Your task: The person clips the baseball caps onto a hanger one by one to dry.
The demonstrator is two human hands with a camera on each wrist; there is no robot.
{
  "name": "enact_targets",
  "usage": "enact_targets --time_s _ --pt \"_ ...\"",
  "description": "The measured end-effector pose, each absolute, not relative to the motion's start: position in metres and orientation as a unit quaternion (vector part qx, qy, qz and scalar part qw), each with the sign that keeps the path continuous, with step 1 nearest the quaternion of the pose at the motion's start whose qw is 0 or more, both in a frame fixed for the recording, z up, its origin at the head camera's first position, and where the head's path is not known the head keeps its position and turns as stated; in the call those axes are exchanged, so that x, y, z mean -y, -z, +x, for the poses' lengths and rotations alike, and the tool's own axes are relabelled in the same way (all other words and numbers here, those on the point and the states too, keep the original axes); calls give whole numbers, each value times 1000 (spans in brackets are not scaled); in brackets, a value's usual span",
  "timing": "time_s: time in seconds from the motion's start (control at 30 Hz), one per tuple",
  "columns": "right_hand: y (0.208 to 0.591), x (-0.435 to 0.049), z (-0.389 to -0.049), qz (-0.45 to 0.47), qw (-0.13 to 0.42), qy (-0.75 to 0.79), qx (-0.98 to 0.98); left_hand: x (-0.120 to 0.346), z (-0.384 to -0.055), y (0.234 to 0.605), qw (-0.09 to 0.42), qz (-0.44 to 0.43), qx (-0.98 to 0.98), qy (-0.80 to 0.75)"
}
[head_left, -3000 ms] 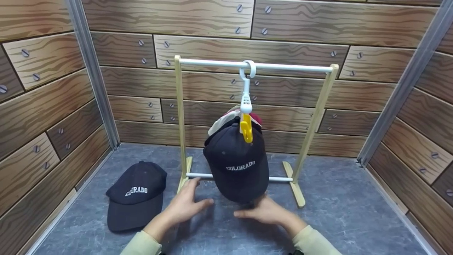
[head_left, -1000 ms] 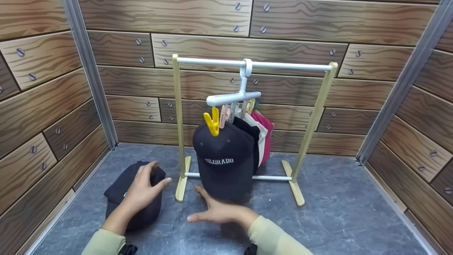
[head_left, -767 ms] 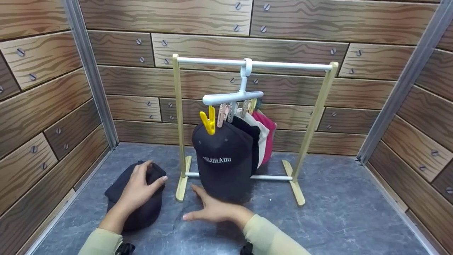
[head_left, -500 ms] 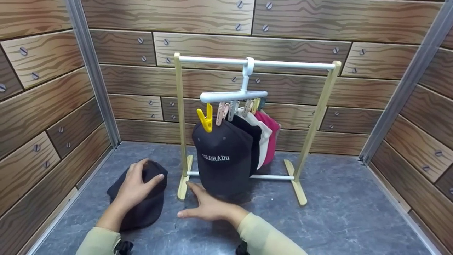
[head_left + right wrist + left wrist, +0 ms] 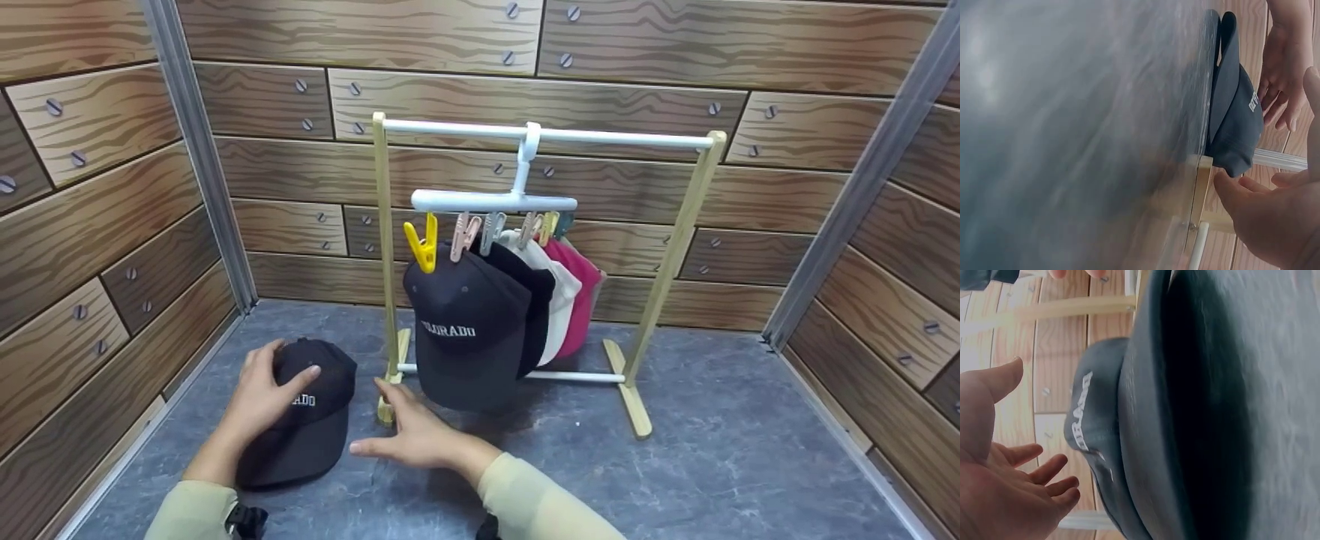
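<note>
A dark baseball cap [image 5: 322, 435] with white lettering lies on the grey tabletop at left, brim toward the person. My left hand [image 5: 259, 394] is over its left side, thumb and fingers spread; in the left wrist view this hand [image 5: 1010, 478] shows apart from the cap [image 5: 1100, 394]. My right hand [image 5: 420, 435], fingers spread and holding nothing, is between that cap and the rack's left foot. Behind it hangs a dark COLORADO cap [image 5: 469, 352], clipped by a yellow clothespin [image 5: 424, 244] and a pink clothespin [image 5: 463, 237] to a white hanger [image 5: 480, 200].
The hanger hooks over the white top rod [image 5: 615, 137] of a wooden rack. Behind the front cap hang a black cap [image 5: 538, 292], a white cap [image 5: 561, 300], a pink cap [image 5: 583, 300] and a greyish edge. Wood-patterned walls [image 5: 285, 232] enclose the tabletop [image 5: 712, 435].
The hanger has swung from end-on to nearly broadside, fanning out the hung caps. My left hand went from beside the rack to the lying cap, then slid left. My right hand moved left.
</note>
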State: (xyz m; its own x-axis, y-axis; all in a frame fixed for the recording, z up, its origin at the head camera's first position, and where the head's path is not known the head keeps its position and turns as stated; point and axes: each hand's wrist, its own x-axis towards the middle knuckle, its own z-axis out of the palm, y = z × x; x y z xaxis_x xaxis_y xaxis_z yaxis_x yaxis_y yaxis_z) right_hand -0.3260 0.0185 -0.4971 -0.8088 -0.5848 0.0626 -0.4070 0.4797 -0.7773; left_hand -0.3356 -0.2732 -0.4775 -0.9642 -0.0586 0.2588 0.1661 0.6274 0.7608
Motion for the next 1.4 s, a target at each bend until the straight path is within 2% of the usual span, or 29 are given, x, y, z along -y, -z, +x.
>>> enact_targets --time_s 0.87,1.17,1.4 --pt "501 10 -325 -260 108 404 -870 296 -343 496 71 10 911 405" --pt "500 17 -326 -266 99 391 -876 298 -342 498 70 10 915 398" --pt "501 18 -326 -271 123 374 -878 295 -339 496 59 4 916 396"
